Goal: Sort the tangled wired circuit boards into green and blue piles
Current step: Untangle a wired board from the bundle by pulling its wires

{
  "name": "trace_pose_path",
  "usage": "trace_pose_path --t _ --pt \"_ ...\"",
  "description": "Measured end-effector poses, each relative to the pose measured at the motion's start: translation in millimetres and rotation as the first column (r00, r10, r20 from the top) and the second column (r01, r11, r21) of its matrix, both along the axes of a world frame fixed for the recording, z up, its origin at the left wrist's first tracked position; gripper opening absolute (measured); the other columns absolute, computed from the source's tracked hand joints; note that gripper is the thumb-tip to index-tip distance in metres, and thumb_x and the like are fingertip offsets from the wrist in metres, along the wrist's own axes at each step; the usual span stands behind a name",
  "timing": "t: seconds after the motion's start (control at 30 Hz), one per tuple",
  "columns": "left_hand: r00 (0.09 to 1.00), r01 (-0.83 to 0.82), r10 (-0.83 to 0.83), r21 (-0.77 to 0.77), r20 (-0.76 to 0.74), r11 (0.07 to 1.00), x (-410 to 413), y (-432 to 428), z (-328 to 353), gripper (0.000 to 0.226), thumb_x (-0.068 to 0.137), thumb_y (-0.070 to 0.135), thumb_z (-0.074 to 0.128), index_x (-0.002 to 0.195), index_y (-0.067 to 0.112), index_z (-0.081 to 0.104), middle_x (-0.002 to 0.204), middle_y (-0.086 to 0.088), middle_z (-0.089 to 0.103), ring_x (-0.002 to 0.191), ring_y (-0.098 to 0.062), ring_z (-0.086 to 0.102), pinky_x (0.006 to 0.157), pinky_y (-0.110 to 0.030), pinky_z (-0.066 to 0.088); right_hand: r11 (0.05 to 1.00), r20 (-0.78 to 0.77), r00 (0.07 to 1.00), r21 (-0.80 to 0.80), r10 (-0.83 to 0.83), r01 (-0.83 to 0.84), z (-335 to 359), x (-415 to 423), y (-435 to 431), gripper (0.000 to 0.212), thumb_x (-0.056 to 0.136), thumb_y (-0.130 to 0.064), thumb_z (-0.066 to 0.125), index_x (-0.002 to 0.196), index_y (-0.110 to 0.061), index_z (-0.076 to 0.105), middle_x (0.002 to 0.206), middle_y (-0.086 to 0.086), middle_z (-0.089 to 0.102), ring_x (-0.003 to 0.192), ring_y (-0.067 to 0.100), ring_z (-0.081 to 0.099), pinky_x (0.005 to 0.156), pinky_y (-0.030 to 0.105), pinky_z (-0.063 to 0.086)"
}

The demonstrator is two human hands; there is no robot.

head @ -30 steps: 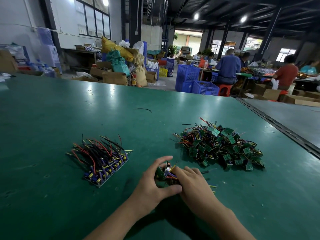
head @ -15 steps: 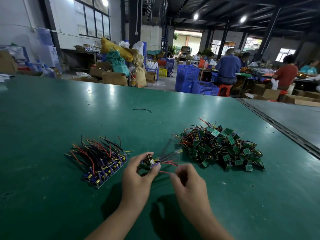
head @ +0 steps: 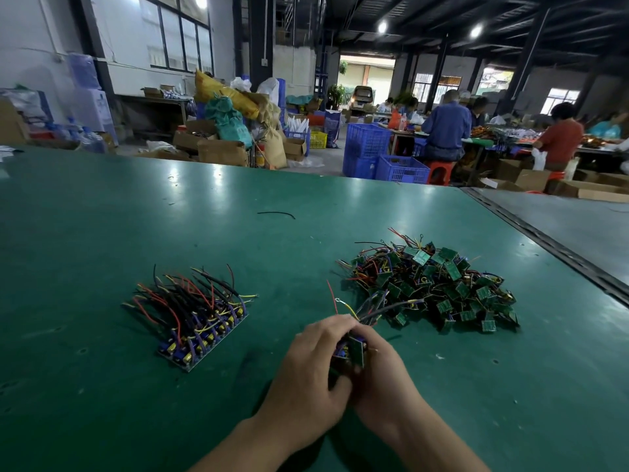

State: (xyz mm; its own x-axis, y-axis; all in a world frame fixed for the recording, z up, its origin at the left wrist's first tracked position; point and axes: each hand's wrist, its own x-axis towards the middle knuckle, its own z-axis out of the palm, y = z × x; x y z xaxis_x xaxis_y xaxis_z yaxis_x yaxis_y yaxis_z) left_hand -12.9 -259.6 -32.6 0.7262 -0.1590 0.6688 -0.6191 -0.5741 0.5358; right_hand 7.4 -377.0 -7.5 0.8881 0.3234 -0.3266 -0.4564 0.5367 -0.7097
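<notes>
A neat row of blue boards (head: 200,338) with red, black and yellow wires lies on the left of the green table (head: 102,233). A loose heap of green boards (head: 439,284) with tangled wires sits on the right. Between them, near me, my left hand (head: 306,366) and my right hand (head: 384,373) are pressed together around a small clump of boards (head: 352,350). A green board face and a bit of blue show between the fingers. Wires from the clump stick up and trail toward the green heap.
A stray black wire (head: 275,214) lies farther back on the table. A dark seam (head: 544,233) runs along the table's right side, with a grey surface beyond. Blue crates (head: 384,155), cardboard boxes and seated workers fill the background.
My hands had been apart, the left holding a board out by the blue row with wires stretched. They have come together to the right, closing on the clump near the green heap.
</notes>
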Motion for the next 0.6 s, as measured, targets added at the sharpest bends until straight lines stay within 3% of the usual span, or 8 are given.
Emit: trace_pose_path --t 0.1,0.27,0.3,0.37,0.4,0.47,0.53,0.6 --pt "0.997 -0.060 0.058 0.046 0.049 0.997 -3.4 0.8 3.1 0.072 0.069 0.020 0.059 0.138 0.025 0.038 0.135 0.007 0.051 0.131 -0.006 0.040 0.109 -0.022 0.029 1.000 0.009 1.000 -0.010 -0.019 0.019 0.8 0.2 -1.8 0.035 0.082 -0.034 0.064 0.101 -0.006 0.074 0.098 0.016 0.070 0.086 0.026 0.070 0.071 0.034 0.057" --pt "0.997 -0.080 0.080 0.003 0.015 0.997 -6.8 0.5 4.9 0.077 0.075 0.023 0.057 0.144 0.028 0.024 0.136 0.018 0.054 0.132 0.001 0.035 0.110 -0.020 0.021 0.995 0.067 0.994 -0.029 -0.092 0.094 -2.5 2.3 -1.8 0.042 0.082 -0.026 0.062 0.114 0.001 0.068 0.109 0.023 0.066 0.104 0.034 0.064 0.103 0.046 0.043" --pt "0.997 -0.070 0.071 -0.023 0.044 0.997 -7.2 0.1 5.1 0.074 0.075 0.023 0.055 0.144 0.026 0.026 0.137 0.018 0.053 0.131 -0.003 0.038 0.109 -0.023 0.024 0.994 0.066 0.992 -0.018 -0.103 0.104 -1.6 2.4 -1.9 0.040 0.081 -0.023 0.063 0.113 0.001 0.068 0.104 0.023 0.065 0.097 0.034 0.065 0.097 0.045 0.047" --pt "0.990 -0.051 0.067 -0.131 0.120 0.990 -7.0 0.7 4.7 0.067 0.076 0.022 0.052 0.140 0.021 0.032 0.136 0.012 0.051 0.128 -0.012 0.043 0.107 -0.027 0.029 0.992 0.109 0.987 -0.031 -0.119 0.123 2.6 0.4 -2.8 0.028 0.080 -0.016 0.063 0.104 -0.002 0.071 0.085 0.017 0.063 0.072 0.030 0.067 0.070 0.040 0.056" --pt "0.987 -0.052 0.081 -0.210 0.136 0.976 -5.8 2.6 5.0 0.063 0.077 0.022 0.051 0.138 0.021 0.034 0.135 0.009 0.050 0.127 -0.015 0.045 0.107 -0.027 0.030 0.984 0.147 0.981 -0.104 -0.130 0.146 3.2 0.6 -3.2 0.019 0.083 -0.011 0.062 0.097 -0.005 0.072 0.076 0.014 0.061 0.063 0.026 0.065 0.059 0.035 0.055" --pt "0.985 -0.090 0.138 -0.379 0.101 0.921 -2.3 7.8 6.3 0.056 0.080 0.024 0.050 0.134 0.024 0.037 0.130 0.002 0.050 0.124 -0.016 0.047 0.106 -0.022 0.030 0.916 0.269 0.961 -0.363 -0.070 0.169 7.7 2.7 -2.7 0.017 0.089 -0.008 0.060 0.079 -0.015 0.071 0.069 0.007 0.060 0.060 0.020 0.061 0.059 0.032 0.052" --pt "0.981 -0.161 0.191 -0.511 0.008 0.844 3.0 13.5 7.6 0.052 0.080 0.028 0.049 0.130 0.028 0.037 0.124 0.000 0.053 0.119 -0.012 0.049 0.103 -0.021 0.033 0.758 0.388 0.919 -0.618 0.066 0.207 16.5 15.0 1.9 0.019 0.091 -0.013 0.060 0.075 -0.020 0.066 0.068 -0.001 0.062 0.066 0.016 0.059 0.070 0.034 0.048" --pt "0.967 -0.249 0.232 -0.542 -0.102 0.803 10.1 17.5 6.8 0.047 0.081 0.028 0.051 0.127 0.027 0.039 0.118 0.001 0.053 0.114 -0.011 0.050 0.101 -0.027 0.037 0.609 0.433 0.891 -0.746 0.138 0.268 26.5 44.1 6.7 0.011 0.092 -0.015 0.058 0.083 -0.018 0.062 0.066 -0.002 0.061 0.059 0.014 0.057 0.066 0.035 0.049"
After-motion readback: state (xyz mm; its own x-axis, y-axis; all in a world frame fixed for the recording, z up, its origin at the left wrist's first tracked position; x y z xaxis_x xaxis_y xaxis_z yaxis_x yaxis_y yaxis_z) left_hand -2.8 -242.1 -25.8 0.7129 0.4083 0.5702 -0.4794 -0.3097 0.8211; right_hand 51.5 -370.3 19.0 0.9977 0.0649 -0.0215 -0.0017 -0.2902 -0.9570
